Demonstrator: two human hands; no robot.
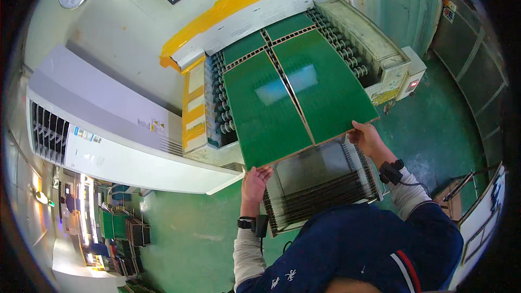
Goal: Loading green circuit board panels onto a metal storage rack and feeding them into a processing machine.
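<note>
Two large flat green boards lie side by side on a roller conveyor, a narrow gap between them. My left hand (255,183) pinches the near left corner of the left green board (267,114). At the near right corner of the right green board (325,87), my right hand (367,139) grips the edge, thumb on top. Both boards' near ends jut out past the conveyor rollers (347,57). Behind them, two more green boards (287,26) lie partly under the machine's white cover. The fingers beneath the boards are hidden.
Below the boards, close to my body, stands a slotted rack (320,184) with dark slats. A white air conditioner (125,141) stands along the left. The conveyor's side housing (363,32) has a small control box (411,78) at its near right end. Loaded carts (122,225) stand farther left.
</note>
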